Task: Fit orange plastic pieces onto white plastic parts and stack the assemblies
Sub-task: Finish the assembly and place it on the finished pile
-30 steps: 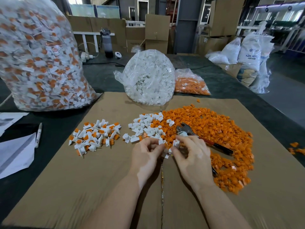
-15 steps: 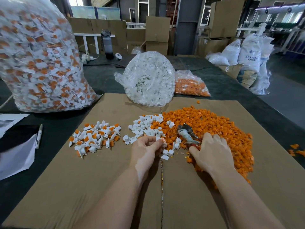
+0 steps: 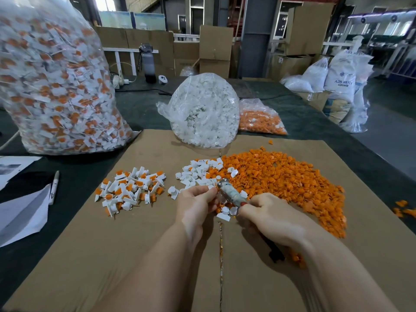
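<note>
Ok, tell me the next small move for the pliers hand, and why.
Probably close the pliers on the piece pinched by the left hand. The right hand grips the handles, and the tool's tip sits right at the left fingertips, above the loose white parts and beside the orange pile, so pressing seems next.

Matt brown cardboard sheet [image 3: 135, 255] carries smooth orange plastic pieces [image 3: 281, 174] and white plastic parts [image 3: 198, 172]; glossy clear plastic bags [image 3: 203, 111] beyond.

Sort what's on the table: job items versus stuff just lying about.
Job: orange pieces, white parts, assemblies, pliers held by right hand, left hand.
Lying about: marker, papers, bottle.
</note>
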Demonstrator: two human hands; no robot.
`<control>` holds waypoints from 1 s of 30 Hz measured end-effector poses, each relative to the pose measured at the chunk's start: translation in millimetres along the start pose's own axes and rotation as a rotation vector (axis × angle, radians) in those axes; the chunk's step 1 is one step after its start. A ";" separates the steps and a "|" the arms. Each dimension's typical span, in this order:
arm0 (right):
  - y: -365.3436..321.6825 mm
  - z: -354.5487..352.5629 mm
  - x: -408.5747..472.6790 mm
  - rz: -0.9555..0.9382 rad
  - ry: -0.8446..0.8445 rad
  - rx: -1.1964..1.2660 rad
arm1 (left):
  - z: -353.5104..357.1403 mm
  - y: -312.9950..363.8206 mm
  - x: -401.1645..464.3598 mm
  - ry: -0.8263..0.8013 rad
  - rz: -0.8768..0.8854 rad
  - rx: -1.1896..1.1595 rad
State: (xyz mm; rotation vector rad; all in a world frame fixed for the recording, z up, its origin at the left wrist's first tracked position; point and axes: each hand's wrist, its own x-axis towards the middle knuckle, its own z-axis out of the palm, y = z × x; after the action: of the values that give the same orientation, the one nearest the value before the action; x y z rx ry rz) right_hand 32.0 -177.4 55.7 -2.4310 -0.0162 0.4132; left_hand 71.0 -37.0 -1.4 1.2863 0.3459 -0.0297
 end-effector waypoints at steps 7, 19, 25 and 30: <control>-3.8 3.4 -1.1 -0.034 -0.040 -0.007 | 0.1 2.1 -2.0 0.023 -0.017 -0.006; -4.0 23.9 8.0 -0.017 0.043 -0.114 | -2.7 0.7 -0.7 0.009 -0.028 -0.012; -2.4 25.6 5.4 -0.015 0.072 -0.110 | -1.6 -0.3 -1.5 -0.006 0.000 0.030; -2.2 25.7 5.2 -0.018 0.085 -0.121 | -2.3 -1.0 -1.5 -0.029 -0.009 0.023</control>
State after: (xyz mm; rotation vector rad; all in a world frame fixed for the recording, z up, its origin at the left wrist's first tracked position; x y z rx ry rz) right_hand 29.4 -159.3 36.8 -2.5635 -0.0262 0.3084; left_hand 68.8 -35.3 -2.4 1.3058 0.3279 -0.0602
